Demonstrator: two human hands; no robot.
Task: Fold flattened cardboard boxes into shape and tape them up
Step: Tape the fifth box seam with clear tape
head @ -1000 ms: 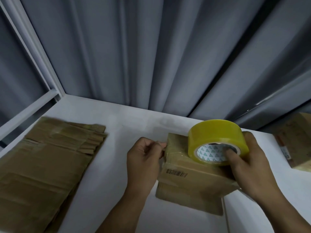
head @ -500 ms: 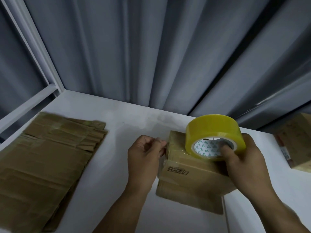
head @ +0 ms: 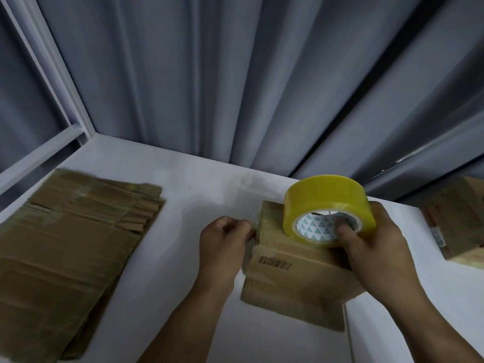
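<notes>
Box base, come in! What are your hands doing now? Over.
Right hand grips tape roll atop folded box. Left hand pinches at box's left edge, likely tape end. Nothing blocking.

A small brown box (head: 290,260) sits on a white table (head: 183,258). The right hand (head: 377,255) holds a big yellow roll of tape (head: 328,209) on top of the box, with the thumb poked into the white hole of the roll. The left hand (head: 222,247) pinches at the left edge of the box. A pile of flat cardboard (head: 65,252) lies on the left. Another box (head: 455,221) sits at the far right. Gray curtains (head: 248,79) hang behind the table
</notes>
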